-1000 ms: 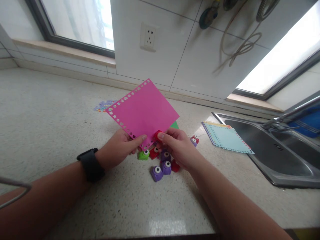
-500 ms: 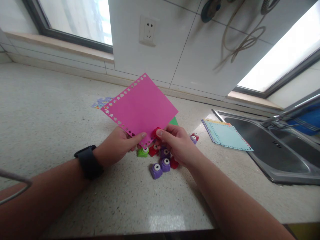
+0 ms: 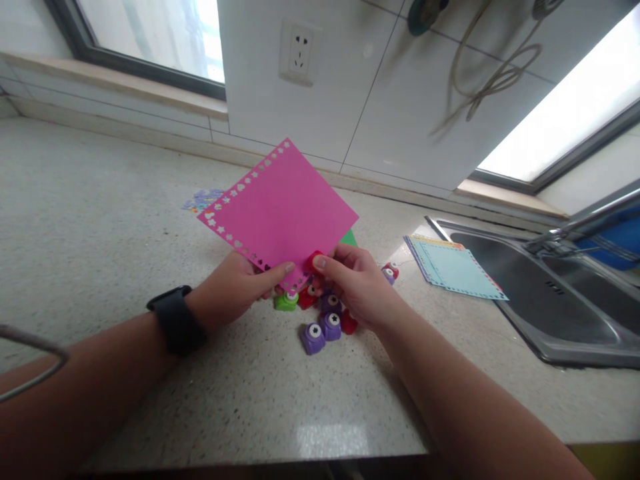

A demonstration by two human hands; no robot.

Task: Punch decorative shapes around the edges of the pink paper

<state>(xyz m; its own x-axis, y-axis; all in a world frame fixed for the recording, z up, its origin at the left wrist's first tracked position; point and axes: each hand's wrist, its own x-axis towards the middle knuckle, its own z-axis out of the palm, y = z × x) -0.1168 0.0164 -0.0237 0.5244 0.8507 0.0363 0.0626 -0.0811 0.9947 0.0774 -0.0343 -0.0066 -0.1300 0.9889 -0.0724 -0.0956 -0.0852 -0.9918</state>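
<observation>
My left hand (image 3: pixel 245 280) pinches the near corner of a pink sheet of paper (image 3: pixel 285 207), thumb on top. Small punched shapes line the sheet's two left edges. In my right hand (image 3: pixel 360 283) is a red craft punch (image 3: pixel 316 261), gripped with the thumb on it at the sheet's lower right edge. Whether the punch is pressed down, I cannot tell. Below the hands lie several more craft punches, among them a green one (image 3: pixel 287 302) and a purple one (image 3: pixel 313 338). Part of a green sheet (image 3: pixel 350 238) shows behind the pink one.
A stack of punched sheets (image 3: pixel 457 267), pale blue on top, lies right, overlapping the edge of a steel sink (image 3: pixel 560 320). Small paper cut-outs (image 3: pixel 201 200) are heaped at the left. A red and a purple punch (image 3: pixel 390 272) sit beyond my right hand. The tiled wall has a socket (image 3: pixel 300 52).
The view has shifted slightly. The pink sheet has tilted a little, and both hands keep their hold on the sheet and the red craft punch.
</observation>
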